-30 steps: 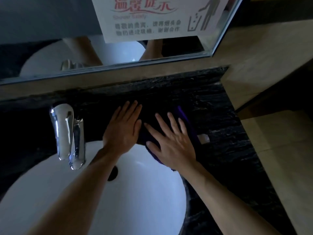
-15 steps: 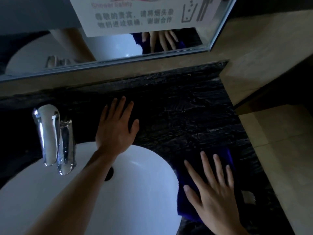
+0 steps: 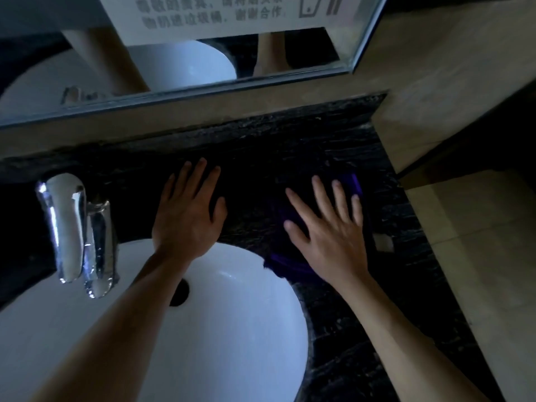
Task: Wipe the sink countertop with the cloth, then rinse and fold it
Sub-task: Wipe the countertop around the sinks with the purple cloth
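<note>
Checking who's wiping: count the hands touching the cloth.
1. The right hand presses flat on the cloth, right of the sink. The left hand rests on the bare countertop.

Dark marble countertop (image 3: 290,146), sink (image 3: 232,329) set in.
A purple cloth (image 3: 290,262) is pressed flat by the right hand (image 3: 327,236); the left hand (image 3: 188,216) is laid beside the faucet (image 3: 72,227).

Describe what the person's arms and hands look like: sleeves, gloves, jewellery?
Both forearms are bare as far as the frame shows, no sleeves visible. The left hand and right hand wear no gloves. No rings, watch or bracelet show, though the dim light could hide small details.
</note>
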